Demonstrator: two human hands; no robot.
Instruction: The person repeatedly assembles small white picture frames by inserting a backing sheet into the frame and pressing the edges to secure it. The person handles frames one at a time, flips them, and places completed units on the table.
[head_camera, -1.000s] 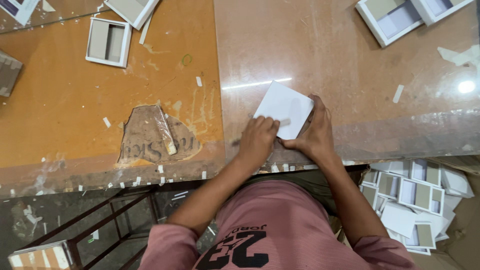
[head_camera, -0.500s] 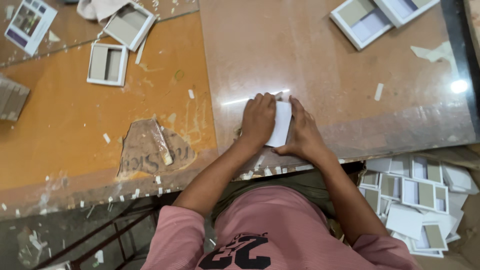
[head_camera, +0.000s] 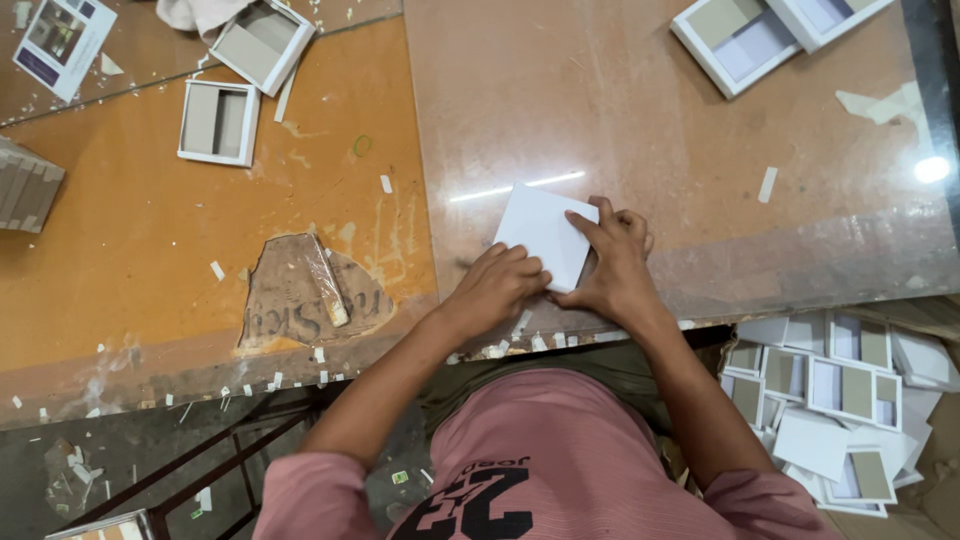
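A small white square box (head_camera: 540, 230) lies flat on the glass-topped table (head_camera: 600, 110), near its front edge. My left hand (head_camera: 495, 290) rests on the box's near left corner with the fingers curled over it. My right hand (head_camera: 612, 265) presses on the box's right side, index finger stretched across the top. Both hands hold the box against the glass.
Open white box trays (head_camera: 218, 122) (head_camera: 262, 42) lie at the back left on the orange board, two more (head_camera: 735, 40) at the back right. A pile of white boxes (head_camera: 840, 400) sits on the floor at my right. Paper scraps litter the table edge.
The box was turned on edge between my hands half a second ago; now it lies flat again with its white face up, hands on its near side.
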